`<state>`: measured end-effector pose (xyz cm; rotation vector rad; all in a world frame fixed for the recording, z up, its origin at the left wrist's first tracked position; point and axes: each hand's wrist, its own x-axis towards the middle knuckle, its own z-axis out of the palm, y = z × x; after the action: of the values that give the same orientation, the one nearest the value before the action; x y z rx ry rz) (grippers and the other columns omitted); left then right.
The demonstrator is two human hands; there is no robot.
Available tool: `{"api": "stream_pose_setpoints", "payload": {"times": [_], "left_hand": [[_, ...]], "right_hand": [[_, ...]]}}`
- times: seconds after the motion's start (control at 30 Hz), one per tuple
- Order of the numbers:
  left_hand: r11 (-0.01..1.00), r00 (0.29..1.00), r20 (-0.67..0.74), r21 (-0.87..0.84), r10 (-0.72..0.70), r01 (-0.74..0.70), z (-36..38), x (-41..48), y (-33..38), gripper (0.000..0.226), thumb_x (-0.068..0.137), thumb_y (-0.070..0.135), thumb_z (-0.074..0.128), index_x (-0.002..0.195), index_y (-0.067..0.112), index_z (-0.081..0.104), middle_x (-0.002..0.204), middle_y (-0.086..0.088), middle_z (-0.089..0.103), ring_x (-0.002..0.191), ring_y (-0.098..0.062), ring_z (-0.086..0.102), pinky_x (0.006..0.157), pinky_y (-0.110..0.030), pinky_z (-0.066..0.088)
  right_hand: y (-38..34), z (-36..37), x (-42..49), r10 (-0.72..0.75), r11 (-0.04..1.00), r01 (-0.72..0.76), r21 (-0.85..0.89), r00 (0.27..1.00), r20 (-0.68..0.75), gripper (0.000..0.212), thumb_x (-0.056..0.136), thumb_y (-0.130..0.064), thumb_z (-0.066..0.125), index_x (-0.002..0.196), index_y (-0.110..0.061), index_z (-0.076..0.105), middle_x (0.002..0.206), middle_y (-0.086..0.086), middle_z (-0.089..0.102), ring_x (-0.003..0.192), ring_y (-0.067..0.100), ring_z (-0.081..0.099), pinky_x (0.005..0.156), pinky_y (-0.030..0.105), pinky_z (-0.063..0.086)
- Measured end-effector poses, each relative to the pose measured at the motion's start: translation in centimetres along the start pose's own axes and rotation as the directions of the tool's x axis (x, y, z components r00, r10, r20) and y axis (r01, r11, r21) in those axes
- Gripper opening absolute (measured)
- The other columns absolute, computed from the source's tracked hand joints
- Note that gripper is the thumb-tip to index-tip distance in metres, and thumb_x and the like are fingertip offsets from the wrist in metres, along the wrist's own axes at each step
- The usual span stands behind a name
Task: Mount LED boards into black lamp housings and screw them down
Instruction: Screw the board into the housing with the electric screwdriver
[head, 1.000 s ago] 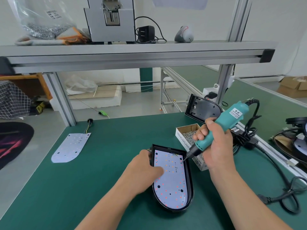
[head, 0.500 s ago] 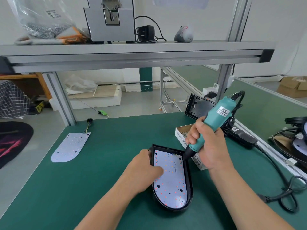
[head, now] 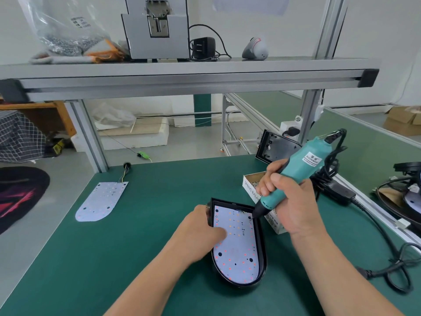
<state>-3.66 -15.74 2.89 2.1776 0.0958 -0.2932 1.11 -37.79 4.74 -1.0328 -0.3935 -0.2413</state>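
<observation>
Screwdriver point(head: 296, 174), fully clasped by the right hand point(head: 293, 201), tips onto the thin, likely fragile LED board point(head: 237, 247) seated in the black housing point(head: 262, 247), whose rim the left hand point(head: 200, 236) pinches, thumb pressing the board near the tip.

Lamp housing point(head: 262, 245) lies on counter point(head: 141, 258), centre front. LED board point(head: 237, 249) sits inside it. Left hand point(head: 201, 231) grips housing's left rim. Right hand point(head: 290, 204), right of housing, holds screwdriver point(head: 296, 176), tip on board's far right corner. Screw box point(head: 249, 190) is just beside housing, right and behind. Second housing point(head: 274, 148) stands on edge behind box. Spare LED board point(head: 101, 201) lies well left, farther back.
</observation>
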Motion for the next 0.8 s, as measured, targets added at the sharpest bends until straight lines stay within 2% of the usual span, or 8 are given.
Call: {"api": "stream_pose_setpoints", "payload": {"times": [0.1, 0.2, 0.33, 0.47, 0.5, 0.57, 0.67, 0.8], "left_hand": [[1.000, 1.000, -0.023, -0.008, 0.014, -0.014, -0.2, 0.0, -0.1, 0.038, 0.074, 0.050, 0.072, 0.106, 0.034, 0.060, 0.094, 0.017, 0.073, 0.086, -0.002, 0.071, 0.079, -0.032, 0.060], [0.999, 0.995, -0.096, -0.040, 0.001, -0.005, -1.1, 0.1, 0.1, 0.049, 0.081, 0.076, 0.056, 0.100, 0.033, 0.065, 0.093, 0.015, 0.074, 0.084, -0.003, 0.070, 0.076, -0.030, 0.053], [0.998, 0.973, -0.232, -0.069, -0.024, 0.008, -3.1, 1.0, -0.4, 0.019, 0.104, 0.031, 0.045, 0.101, 0.025, 0.063, 0.092, 0.002, 0.076, 0.064, -0.016, 0.063, 0.077, -0.036, 0.058], [0.939, 0.980, -0.182, -0.344, -0.077, 0.010, -3.6, 1.8, -1.1, 0.035, 0.099, -0.002, 0.043, 0.125, 0.013, 0.061, 0.093, -0.008, 0.079, 0.064, -0.011, 0.066, 0.067, -0.029, 0.054], [0.865, 0.983, -0.156, -0.502, -0.095, 0.004, -3.7, 2.0, -1.1, 0.034, 0.100, -0.009, 0.046, 0.128, 0.005, 0.060, 0.097, -0.013, 0.080, 0.071, -0.013, 0.072, 0.069, -0.028, 0.058], [0.598, 0.994, -0.058, -0.801, -0.095, 0.011, -4.0, 2.2, -1.2, 0.030, 0.101, -0.017, 0.049, 0.128, -0.007, 0.058, 0.104, -0.023, 0.080, 0.087, -0.020, 0.080, 0.072, -0.025, 0.064], [0.233, 0.997, 0.050, -0.970, -0.053, 0.061, -4.5, 2.5, -1.6, 0.031, 0.100, -0.023, 0.042, 0.129, -0.018, 0.053, 0.119, -0.035, 0.072, 0.105, -0.035, 0.079, 0.086, -0.035, 0.066], [0.123, 0.996, 0.047, -0.991, -0.075, 0.056, -4.2, 2.8, -1.9, 0.038, 0.100, -0.025, 0.040, 0.137, -0.020, 0.049, 0.129, -0.038, 0.064, 0.113, -0.040, 0.074, 0.089, -0.040, 0.063]], "right_hand": [[-0.1, 0.7, -0.2, -0.029, 0.999, 0.029, 0.034, 1.000, 0.003, 0.011, 0.085, -0.010, 0.065, 0.095, -0.012, 0.064, 0.067, 0.007, 0.045, 0.061, 0.024, 0.046, 0.069, 0.037, 0.049], [-0.3, 0.6, -0.1, -0.005, 0.980, 0.016, 0.197, 0.999, -0.054, 0.009, 0.093, -0.010, 0.055, 0.096, -0.016, 0.062, 0.068, 0.002, 0.043, 0.063, 0.020, 0.046, 0.071, 0.034, 0.048], [-0.1, -0.1, 0.1, 0.051, 0.939, 0.002, 0.343, 0.988, -0.145, 0.008, 0.097, -0.018, 0.052, 0.099, -0.018, 0.060, 0.070, -0.001, 0.043, 0.064, 0.015, 0.045, 0.073, 0.031, 0.047], [0.3, -0.3, 0.3, 0.069, 0.930, 0.005, 0.367, 0.979, -0.190, 0.006, 0.095, -0.018, 0.055, 0.097, -0.018, 0.060, 0.070, -0.001, 0.044, 0.065, 0.015, 0.047, 0.073, 0.031, 0.049], [0.4, -0.4, 0.2, 0.074, 0.925, 0.004, 0.380, 0.979, -0.190, 0.006, 0.095, -0.018, 0.055, 0.097, -0.018, 0.060, 0.071, -0.001, 0.044, 0.065, 0.015, 0.047, 0.073, 0.031, 0.049], [0.4, -0.3, 0.2, 0.078, 0.917, 0.003, 0.399, 0.979, -0.188, 0.006, 0.094, -0.017, 0.056, 0.097, -0.017, 0.061, 0.071, -0.001, 0.044, 0.065, 0.016, 0.046, 0.073, 0.031, 0.050], [0.5, -0.1, 0.1, 0.086, 0.911, -0.002, 0.412, 0.979, -0.185, 0.007, 0.094, -0.016, 0.055, 0.096, -0.017, 0.062, 0.070, 0.000, 0.045, 0.065, 0.017, 0.046, 0.073, 0.032, 0.049], [0.6, 0.1, -0.1, 0.102, 0.910, -0.023, 0.413, 0.980, -0.171, 0.009, 0.095, -0.015, 0.053, 0.095, -0.017, 0.062, 0.069, -0.001, 0.045, 0.065, 0.016, 0.047, 0.075, 0.031, 0.048]]}}
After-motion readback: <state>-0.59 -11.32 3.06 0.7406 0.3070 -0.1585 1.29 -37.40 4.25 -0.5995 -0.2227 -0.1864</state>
